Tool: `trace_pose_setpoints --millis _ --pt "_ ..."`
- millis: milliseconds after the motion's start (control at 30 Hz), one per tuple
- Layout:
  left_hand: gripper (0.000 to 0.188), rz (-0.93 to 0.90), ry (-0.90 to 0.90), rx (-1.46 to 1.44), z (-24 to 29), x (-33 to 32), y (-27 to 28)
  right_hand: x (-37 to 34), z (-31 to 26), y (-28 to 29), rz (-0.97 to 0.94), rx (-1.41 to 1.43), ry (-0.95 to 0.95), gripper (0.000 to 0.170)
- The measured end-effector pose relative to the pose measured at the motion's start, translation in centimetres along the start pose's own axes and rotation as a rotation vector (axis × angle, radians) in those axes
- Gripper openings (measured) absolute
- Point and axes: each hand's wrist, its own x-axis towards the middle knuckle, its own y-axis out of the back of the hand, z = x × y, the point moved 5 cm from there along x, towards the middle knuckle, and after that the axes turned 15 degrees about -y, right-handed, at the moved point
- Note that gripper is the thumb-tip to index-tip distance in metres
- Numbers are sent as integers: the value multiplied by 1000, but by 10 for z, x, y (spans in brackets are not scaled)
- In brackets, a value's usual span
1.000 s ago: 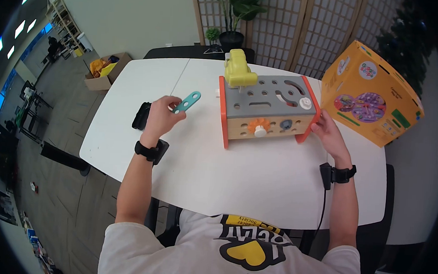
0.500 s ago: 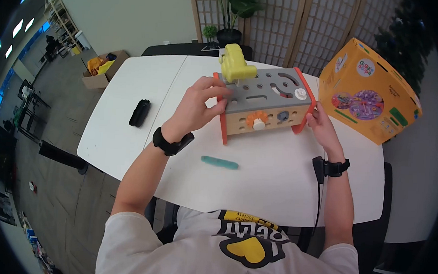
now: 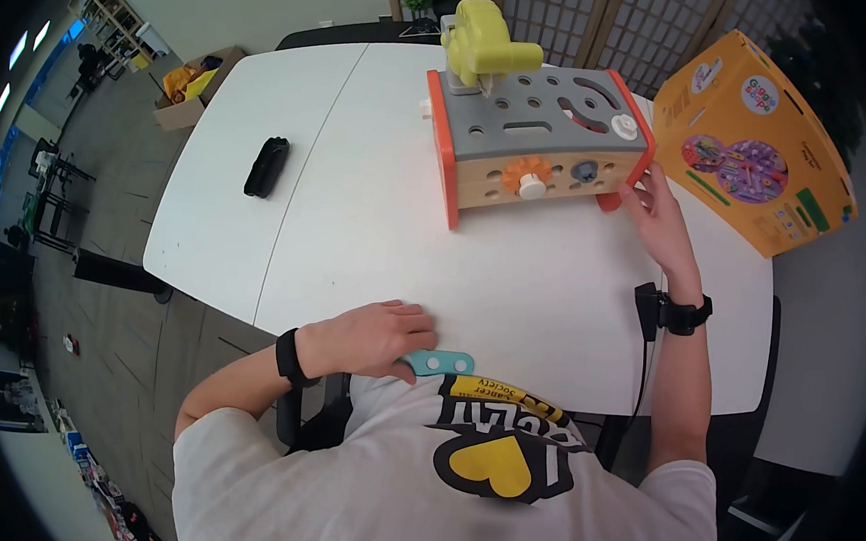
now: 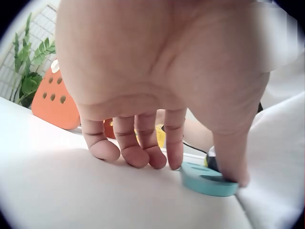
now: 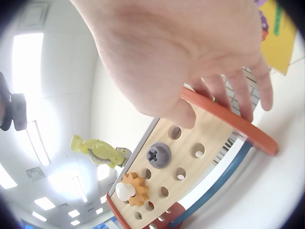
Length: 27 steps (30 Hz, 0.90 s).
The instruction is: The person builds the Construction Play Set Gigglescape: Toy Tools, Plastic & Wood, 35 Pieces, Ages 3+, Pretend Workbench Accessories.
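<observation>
At the table's front edge, my left hand pinches a teal toy strip with holes between thumb and index finger. The strip lies flat there, close against the shirt, while the other fingertips rest on the tabletop. A toy workbench with a grey top, wooden front and red end panels stands further back. My right hand holds its right end panel, thumb on the wooden front and fingers behind the red edge. An orange gear and a grey screw sit on that front.
On the workbench's left end stands a yellow toy drill. An orange box leans beside its right end. A black case lies on the left of the white table. From the right wrist camera hangs a cable.
First my left hand held the teal strip at the left; then it was by the workbench, the strip apart from it. Now it grips the strip at the front edge. The right hand stays.
</observation>
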Motion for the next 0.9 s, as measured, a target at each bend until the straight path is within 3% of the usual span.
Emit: trace_pose_setpoints --millis 167,267,400,500,700,900 --pt "42 -62 152 -9 -13 -1 12 -4 -7 0 -10 -8 9 49" --pt "37 11 197 -1 -24 1 45 -4 -6 0 -13 -11 11 47" --pt "37 494 59 -3 -25 9 122 0 -4 3 25 6 -34 39" --pt "37 695 61 159 -35 20 167 6 0 5 64 -40 -61 33" --pt "38 611 203 145 -81 46 197 7 1 5 88 -60 -34 32" --pt "42 638 202 161 -87 46 192 5 -5 7 100 -85 -47 32"
